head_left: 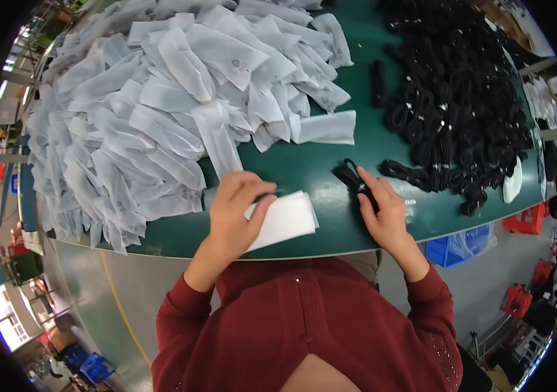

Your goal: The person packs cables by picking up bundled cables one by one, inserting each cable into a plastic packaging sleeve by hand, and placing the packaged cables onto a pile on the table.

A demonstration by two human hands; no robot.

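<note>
on my feed i see a black bundled cord, folded into loops, gripped toward its near end, its looped end pointing away from the body and slightly left. i make out a small pale spot near its middle. apart from it, to its left, i see a white flat stack, slanted, layers slightly offset, left edge partly covered.

The table has a smooth, softly glossy top. On its left lie creased bags of thin, frosted plastic; on its right, matt, rubbery-looking cords. Near its front edge, smooth matt sheets could be paper or plastic.
</note>
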